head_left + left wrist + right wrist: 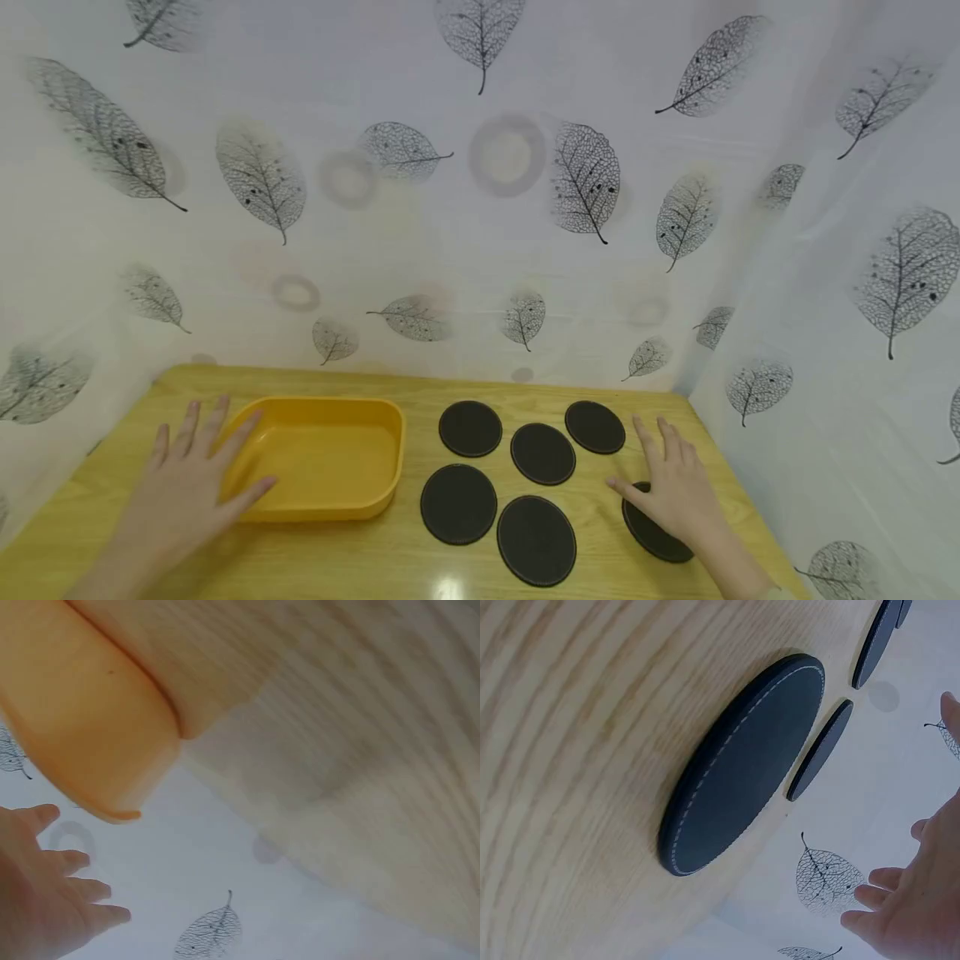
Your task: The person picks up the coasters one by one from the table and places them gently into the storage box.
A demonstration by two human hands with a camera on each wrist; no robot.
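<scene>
A yellow rectangular tray (322,508) sits on the left of the wooden table. My left hand (180,483), fingers spread, hovers over its left side and overlaps it in the head view; it holds nothing. Several round black coasters with stitched rims lie flat to the right of the tray, among them a back coaster (470,428), a middle coaster (543,453) and a front coaster (536,541). My right hand (678,492) is spread above the rightmost coaster (652,533), partly hiding it. In the right wrist view that coaster (742,765) shows whole, with the hand apart from it.
The table (405,558) has a light wood grain. Behind it and along the right side hangs a white curtain (420,250) printed with grey leaves, close to the table's edges. Two more coasters, a far right coaster (595,427) and a near left coaster (459,504), complete the group.
</scene>
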